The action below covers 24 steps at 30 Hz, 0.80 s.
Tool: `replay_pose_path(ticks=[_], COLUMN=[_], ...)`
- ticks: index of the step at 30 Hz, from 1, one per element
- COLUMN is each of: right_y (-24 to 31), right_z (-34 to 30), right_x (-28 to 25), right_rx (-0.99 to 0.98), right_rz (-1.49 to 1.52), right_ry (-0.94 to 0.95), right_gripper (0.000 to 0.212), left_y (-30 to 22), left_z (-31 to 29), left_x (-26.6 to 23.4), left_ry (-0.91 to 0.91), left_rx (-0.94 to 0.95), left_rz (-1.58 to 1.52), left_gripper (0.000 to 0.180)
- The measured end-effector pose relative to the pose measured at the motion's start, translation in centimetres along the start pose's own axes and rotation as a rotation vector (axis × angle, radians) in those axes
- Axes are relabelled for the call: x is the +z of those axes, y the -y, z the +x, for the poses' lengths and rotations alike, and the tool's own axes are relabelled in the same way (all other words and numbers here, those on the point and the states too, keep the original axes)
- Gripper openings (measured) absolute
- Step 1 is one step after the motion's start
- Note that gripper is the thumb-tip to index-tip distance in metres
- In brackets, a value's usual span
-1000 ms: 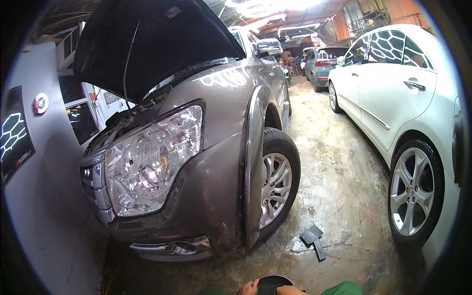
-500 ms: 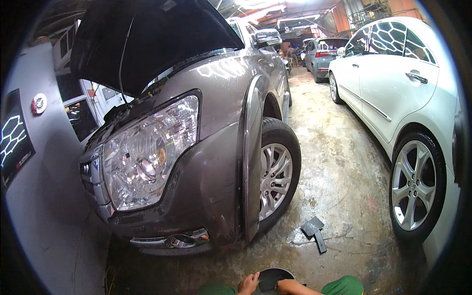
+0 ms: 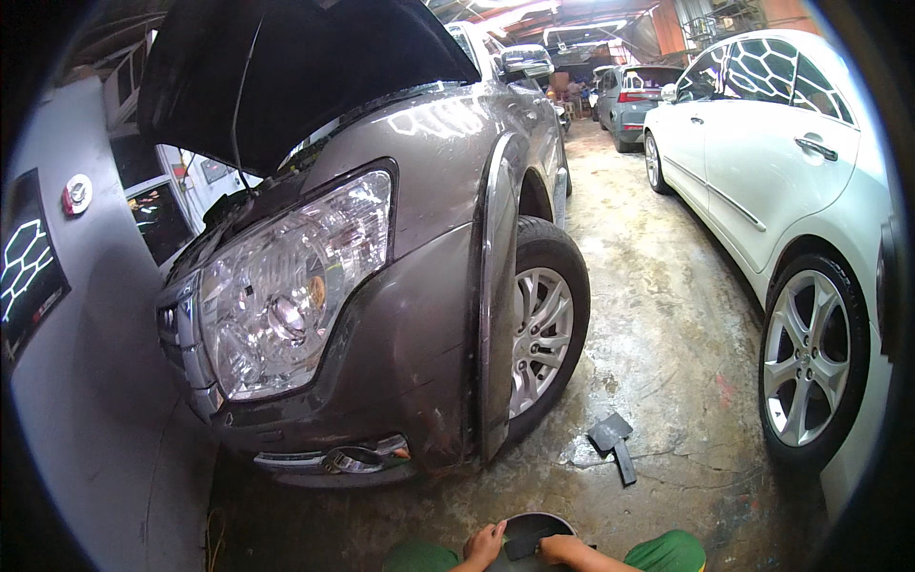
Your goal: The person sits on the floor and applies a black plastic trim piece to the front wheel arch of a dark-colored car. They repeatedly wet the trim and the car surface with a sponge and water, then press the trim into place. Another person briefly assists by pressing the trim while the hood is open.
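At the lower edge, my left hand [image 3: 484, 543] is closed at the left side of a dark round basin [image 3: 572, 523]. My right hand [image 3: 555, 548] reaches over the basin with its fingers curled. Between the two hands shows a small dark flat piece [image 3: 521, 546], and both hands seem to grip it. Its kind is too small to tell. The lower part of the basin is cut off by the frame. My knees in green cloth show on both sides.
A grey-brown car [image 3: 429, 334] with its hood [image 3: 295, 76] propped up stands in front of me. On the wet floor lie a dark square sheet [image 3: 610, 432] and a dark narrow block [image 3: 625, 462]. A white car [image 3: 734, 181] stands at right; a grey wall [image 3: 105, 362] at left.
The view has shifted slightly, so the cars and floor pieces sit a little differently. My hands stay at the basin, the right one slightly higher in the picture.
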State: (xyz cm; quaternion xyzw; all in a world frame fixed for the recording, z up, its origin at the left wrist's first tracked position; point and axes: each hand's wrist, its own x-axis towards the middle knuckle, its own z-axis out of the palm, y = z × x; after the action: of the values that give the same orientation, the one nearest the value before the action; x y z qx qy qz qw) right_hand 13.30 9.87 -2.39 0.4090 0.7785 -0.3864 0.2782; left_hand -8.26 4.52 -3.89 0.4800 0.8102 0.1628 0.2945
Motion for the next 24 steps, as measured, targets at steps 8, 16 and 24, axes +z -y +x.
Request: replay_pose_path(ticks=[8,16,24], right_y=[0.9,0.4,1.2], right_z=[-1.6,-1.5,-2.4], right_x=[-1.1,-1.5,-1.0], right_rx=[0.019,-0.017,-0.025], right_rz=[0.012,-0.053,-0.020], right_ry=[-0.069,-0.012,-0.151], right_gripper=[0.035,0.035,0.031], left_y=[0.0,0.5,2.4], left_z=[0.5,0.9,1.4], left_x=[-0.3,0.9,2.1], left_ry=[0.088,0.000,-0.008], left_rx=[-0.075,-0.040,-0.007], left_rz=[0.034,-0.005,-0.029], left_gripper=[0.065,0.066,0.060])
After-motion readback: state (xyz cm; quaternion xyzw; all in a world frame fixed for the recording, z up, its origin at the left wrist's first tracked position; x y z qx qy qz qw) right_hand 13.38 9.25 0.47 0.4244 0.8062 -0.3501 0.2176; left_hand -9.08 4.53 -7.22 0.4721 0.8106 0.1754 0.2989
